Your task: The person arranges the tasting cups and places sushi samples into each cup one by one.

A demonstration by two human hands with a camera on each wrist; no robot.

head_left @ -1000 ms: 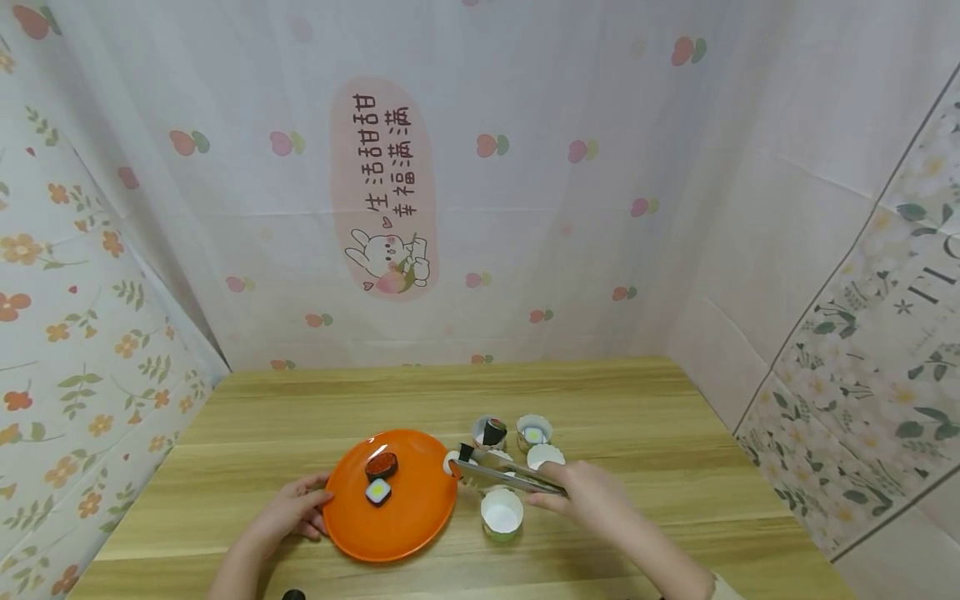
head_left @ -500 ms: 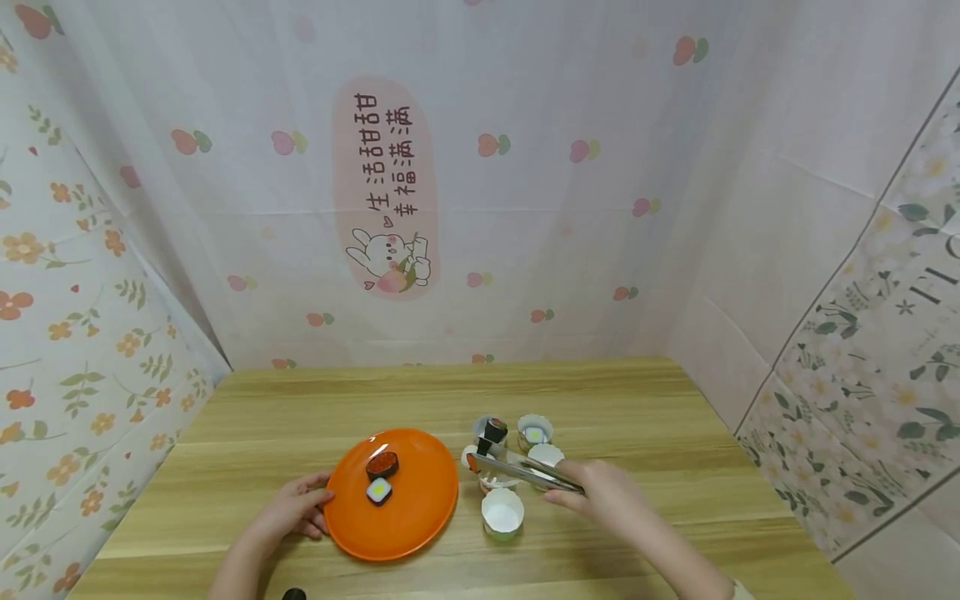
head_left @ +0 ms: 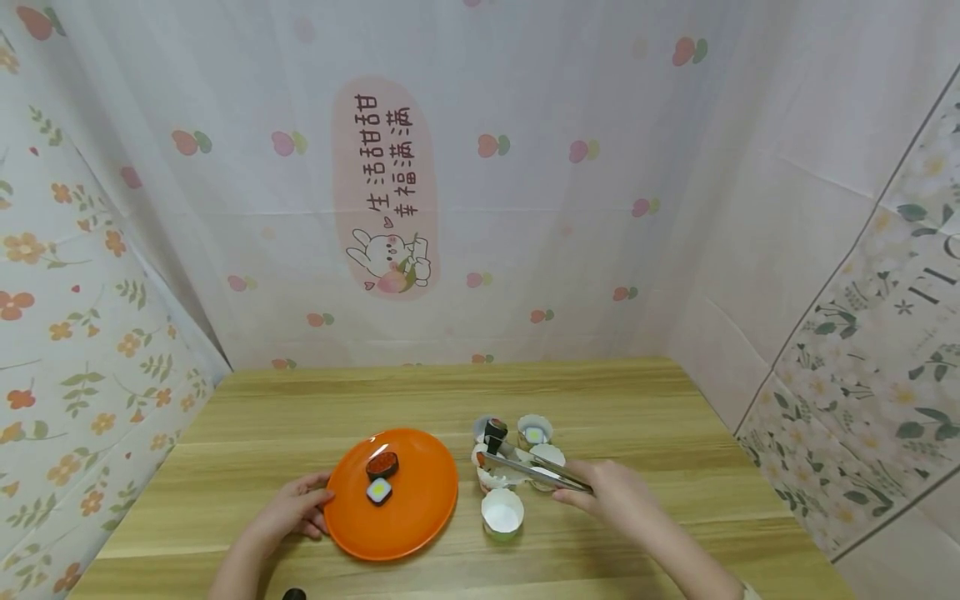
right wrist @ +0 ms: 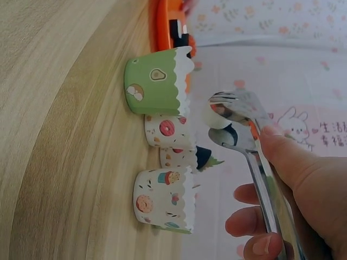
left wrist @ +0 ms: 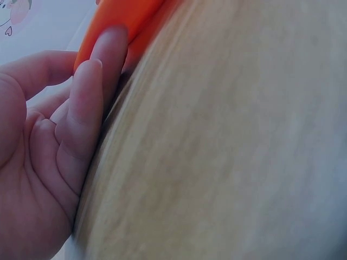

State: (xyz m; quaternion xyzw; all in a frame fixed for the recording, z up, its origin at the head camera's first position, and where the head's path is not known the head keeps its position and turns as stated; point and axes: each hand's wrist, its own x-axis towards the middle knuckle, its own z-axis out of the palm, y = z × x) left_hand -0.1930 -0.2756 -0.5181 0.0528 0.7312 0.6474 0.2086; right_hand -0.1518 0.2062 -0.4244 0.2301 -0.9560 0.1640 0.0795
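Tongs (head_left: 536, 472) clamped in the right hand (head_left: 615, 493) have left the edge of the orange plate (head_left: 405, 525), bringing the pinched sushi (right wrist: 216, 118) above the paper cups (head_left: 502, 527), while the left hand (head_left: 295, 505) grips that plate.

A second ago the metal tongs (head_left: 536, 472) had the dark-banded sushi piece (right wrist: 216, 117) at the right rim of the orange plate (head_left: 405, 525); now it's clear of that, up over the paper cups (head_left: 502, 512), the right hand (head_left: 611, 490) having shifted rightward too.
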